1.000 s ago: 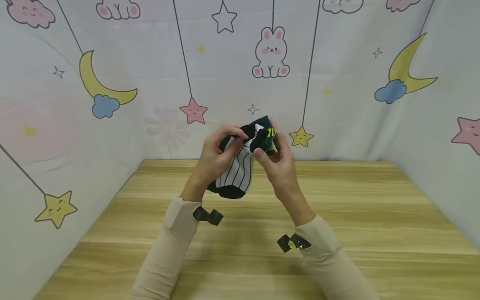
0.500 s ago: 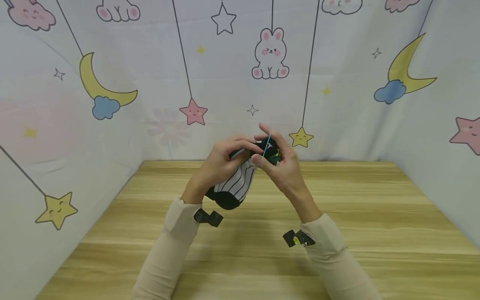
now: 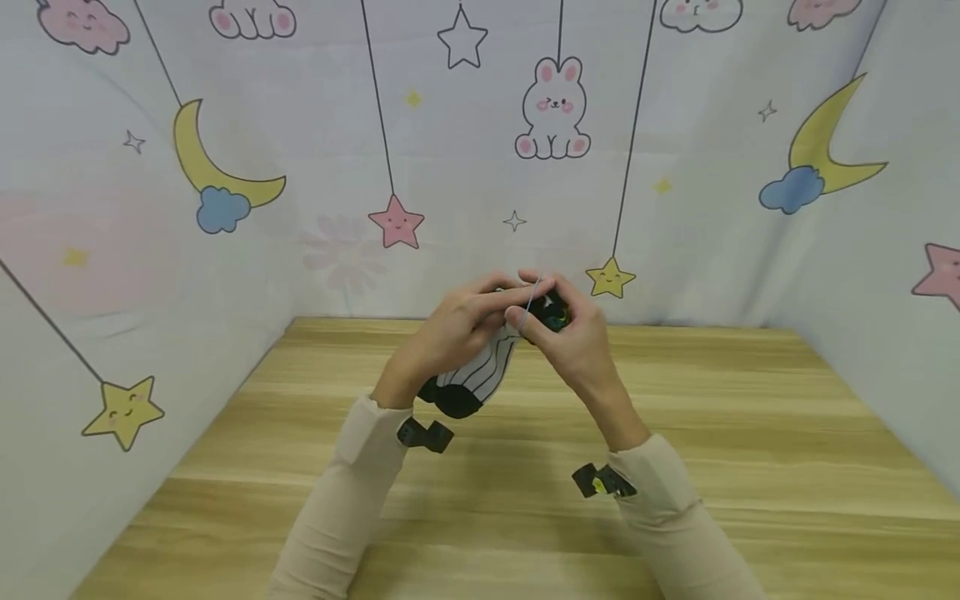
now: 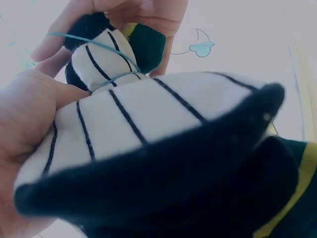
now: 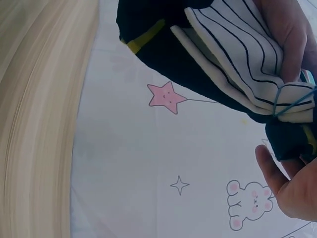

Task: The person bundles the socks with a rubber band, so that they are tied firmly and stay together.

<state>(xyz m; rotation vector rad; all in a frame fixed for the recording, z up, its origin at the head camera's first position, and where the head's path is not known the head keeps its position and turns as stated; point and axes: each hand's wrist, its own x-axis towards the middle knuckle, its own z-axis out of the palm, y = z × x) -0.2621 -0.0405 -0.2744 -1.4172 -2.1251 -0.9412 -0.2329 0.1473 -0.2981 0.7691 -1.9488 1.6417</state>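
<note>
A pair of bundled socks [image 3: 487,367], white with black pinstripes and dark toes, hangs above the table between both hands. Dark green cloth with yellow stripes [image 5: 148,42] lies against the white in the right wrist view. My left hand [image 3: 457,329] grips the bundle near its narrowed part, with fingers reaching across to the right hand. A thin blue rubber band [image 3: 531,302] is stretched by my right hand [image 3: 573,342] beside the gathered end. In the right wrist view the band crosses the neck of the bundle. Part of the gathered end is hidden behind the right fingers.
A wood-grain table [image 3: 675,433] lies below the hands. Behind it hangs a pale curtain [image 3: 450,150] printed with stars, moons and a rabbit, and it continues along both sides. Each wrist carries a small black camera [image 3: 426,435].
The raised sock ends have come down into the gathered bundle. The right hand has stretched the band over them, and the left fingers have moved rightward across the top. The head view has shifted slightly.
</note>
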